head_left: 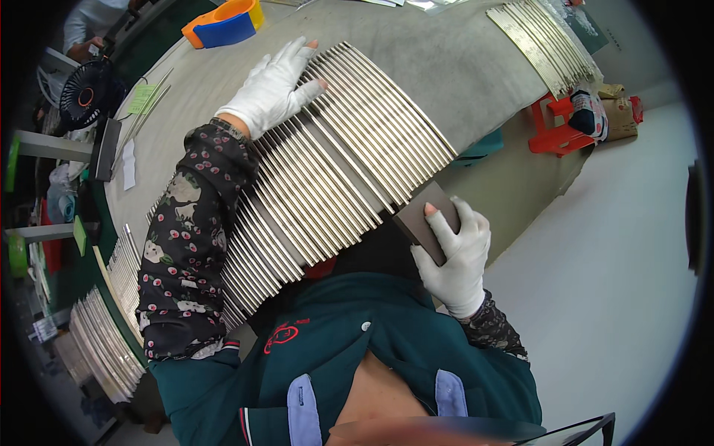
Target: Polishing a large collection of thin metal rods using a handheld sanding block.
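Observation:
Many thin, shiny metal rods lie side by side in a wide row across the grey table, with a few gaps between groups. My left hand, in a white glove with bare thumb and index fingertips, rests on their far ends, fingers stretched out and thumb apart. At the near edge, my right hand, gloved the same way, grips a flat dark grey-brown block. The block sits right by the near ends of the rods; whether it touches them I cannot tell. My left sleeve covers part of the row.
Another set of metal strips lies at the table's far right. An orange, blue and yellow ring-shaped object stands at the back. A black fan is at the left, near more stacked rods. A red stool stands beyond the right edge.

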A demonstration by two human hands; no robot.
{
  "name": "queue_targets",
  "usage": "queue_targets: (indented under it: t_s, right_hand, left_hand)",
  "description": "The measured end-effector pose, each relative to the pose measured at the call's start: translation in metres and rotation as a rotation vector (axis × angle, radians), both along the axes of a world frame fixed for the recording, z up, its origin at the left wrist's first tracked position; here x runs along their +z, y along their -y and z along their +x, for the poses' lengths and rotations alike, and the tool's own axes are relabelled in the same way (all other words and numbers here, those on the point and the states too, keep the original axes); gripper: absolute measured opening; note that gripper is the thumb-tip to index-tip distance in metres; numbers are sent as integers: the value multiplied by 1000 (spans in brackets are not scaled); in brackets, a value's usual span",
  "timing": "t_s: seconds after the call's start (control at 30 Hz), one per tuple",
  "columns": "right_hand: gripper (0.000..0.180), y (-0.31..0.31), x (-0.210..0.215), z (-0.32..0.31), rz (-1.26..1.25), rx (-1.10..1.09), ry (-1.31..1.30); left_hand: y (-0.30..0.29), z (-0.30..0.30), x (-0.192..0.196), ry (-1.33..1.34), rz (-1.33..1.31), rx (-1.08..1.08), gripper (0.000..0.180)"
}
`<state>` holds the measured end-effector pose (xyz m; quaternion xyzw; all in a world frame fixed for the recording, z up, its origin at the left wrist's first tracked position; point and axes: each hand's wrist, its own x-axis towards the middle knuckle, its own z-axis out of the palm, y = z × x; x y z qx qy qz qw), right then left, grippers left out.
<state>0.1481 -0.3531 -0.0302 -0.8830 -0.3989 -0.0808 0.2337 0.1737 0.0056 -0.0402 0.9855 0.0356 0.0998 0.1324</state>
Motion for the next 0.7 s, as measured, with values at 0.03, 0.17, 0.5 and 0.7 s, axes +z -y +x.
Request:
queue_targets:
  t_s: [0.03,0.17,0.5,0.7]
  right_hand:
    - [59,-2,-1,0,-5,-2,-6]
    - [59,-4,-4,2,-16,-13,11]
    - [62,11,-3,4,-79,-23,22]
    - [70,-4,2,-6,119,241,-43]
  left_hand:
    - [-6,-10,-2,-45,-48,1,69]
    - [-6,-34,0,-166,-35,-67,70]
    - [12,-15,-9,-102,237,-42,62]
    - [22,7,-12,-104,279,9,61]
